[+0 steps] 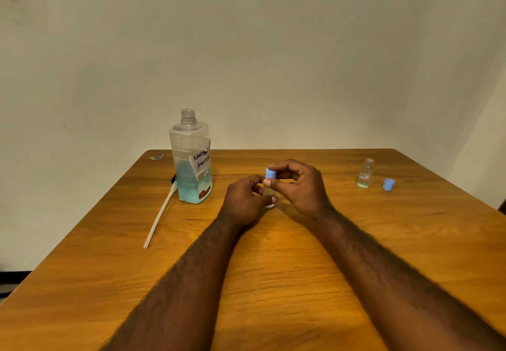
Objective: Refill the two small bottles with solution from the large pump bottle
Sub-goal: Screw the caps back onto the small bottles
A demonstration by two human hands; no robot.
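A small clear bottle (pixel 269 191) stands on the wooden table (pixel 273 254) at the centre. My left hand (pixel 243 200) grips its body. My right hand (pixel 298 183) pinches its blue cap (pixel 270 173) on top of the neck. The large bottle (pixel 191 159), about half full of blue solution, stands open to the left with no pump in it. Its pump with the long white tube (pixel 160 213) lies on the table beside it. A second small bottle (pixel 365 173) stands uncapped at the right, its blue cap (pixel 388 184) lying next to it.
A small scrap (pixel 156 157) lies at the table's far left corner. A pale wall runs behind the table. The table's edges slope away on the left and right.
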